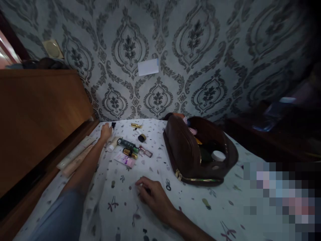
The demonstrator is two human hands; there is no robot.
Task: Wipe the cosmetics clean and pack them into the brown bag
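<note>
My left hand (106,131) is stretched out to the far left of a white patterned sheet (160,214). Its fingers are closed around a small item with a black end (113,125); the rest of that item is hidden. Just to its right lie a cream tube (112,144), a dark green bottle (127,145), a black and gold bottle (129,153) and a pink tube (124,159). My right hand (151,194) rests on the sheet nearer me, loosely curled with fingers apart, holding nothing. A brown toiletry bag (183,150) stands unzipped right of it.
Inside the bag are a white-lidded jar (218,156) and other items. Further cosmetics include a gold tube (136,125), a round dark-capped item (141,137) and a small clear bottle (145,151). Long pale packages (76,154) lie by a wooden board (42,120). Patterned wall (157,97) stands behind.
</note>
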